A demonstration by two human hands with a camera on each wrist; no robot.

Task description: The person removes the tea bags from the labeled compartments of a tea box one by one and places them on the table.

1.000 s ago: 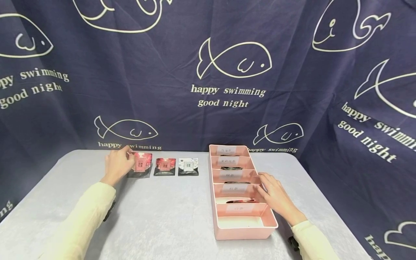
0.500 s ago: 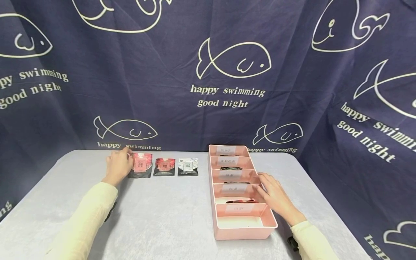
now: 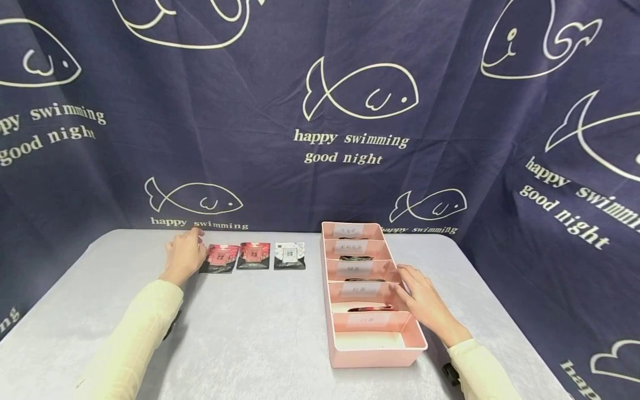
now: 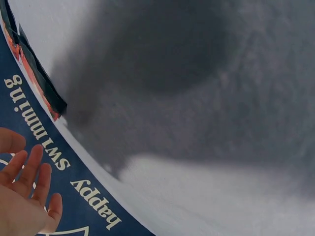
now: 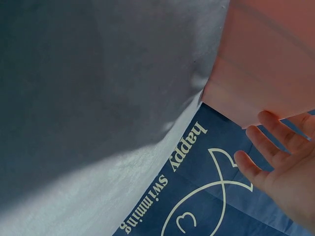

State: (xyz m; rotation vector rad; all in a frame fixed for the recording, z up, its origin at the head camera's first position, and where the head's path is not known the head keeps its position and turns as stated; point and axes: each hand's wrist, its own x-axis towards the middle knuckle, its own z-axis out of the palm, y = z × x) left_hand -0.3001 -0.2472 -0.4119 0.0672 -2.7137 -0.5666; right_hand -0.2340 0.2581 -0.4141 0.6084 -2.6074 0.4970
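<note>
My left hand (image 3: 185,254) is at the left edge of a red and black tea sachet (image 3: 220,259) that lies on the table at the back left. In the left wrist view its fingers (image 4: 30,174) are spread and hold nothing. A second red and black sachet (image 3: 254,255) and a white and black one (image 3: 289,255) lie in a row to the right. My right hand (image 3: 422,294) rests at the right rim of a pink divided box (image 3: 380,358), fingers loosely extended. In the right wrist view those fingers (image 5: 268,142) lie along the pink wall.
The box has several compartments with white paper labels (image 3: 367,319). Sachets stand in the rear ones, and a red sachet (image 3: 370,308) leans in the second from the front. The frontmost shows its bare floor. A dark blue fish-print curtain (image 3: 270,166) hangs behind the grey table (image 3: 240,333).
The leftmost sachet, held tilted up by my left hand before, now lies flat in the row. The left fingers have let it go. My right hand has stayed put.
</note>
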